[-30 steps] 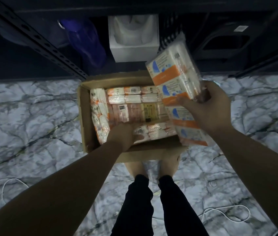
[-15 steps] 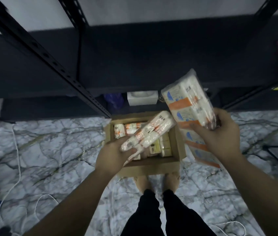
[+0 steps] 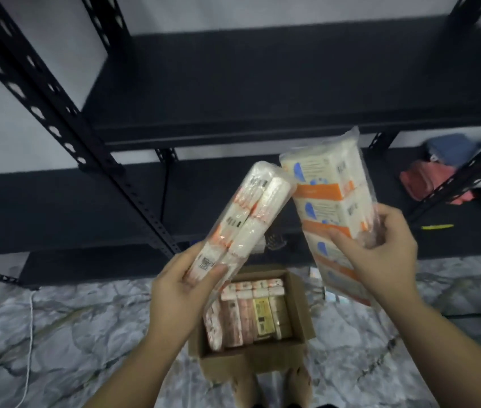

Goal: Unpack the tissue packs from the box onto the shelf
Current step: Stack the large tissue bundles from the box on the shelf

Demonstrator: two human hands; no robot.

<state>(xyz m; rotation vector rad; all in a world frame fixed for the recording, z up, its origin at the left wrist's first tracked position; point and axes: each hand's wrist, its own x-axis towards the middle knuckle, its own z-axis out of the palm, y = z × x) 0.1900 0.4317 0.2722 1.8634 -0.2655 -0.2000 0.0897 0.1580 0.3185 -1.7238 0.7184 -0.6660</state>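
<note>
2 tissue packs are held above the open box (image 3: 298,304): the slim pack (image 3: 251,219) gripped by the left hand (image 3: 183,287), the wide pack (image 3: 333,207) by the right hand (image 3: 380,251). Both long axes are tilted up toward the bare shelf (image 3: 262,89) ahead; the wide pack is judged nearer.

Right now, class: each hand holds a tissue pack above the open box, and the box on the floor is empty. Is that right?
Not quite. The head view shows the box still holds packs. The left hand and right hand do each hold a tissue pack.
</note>
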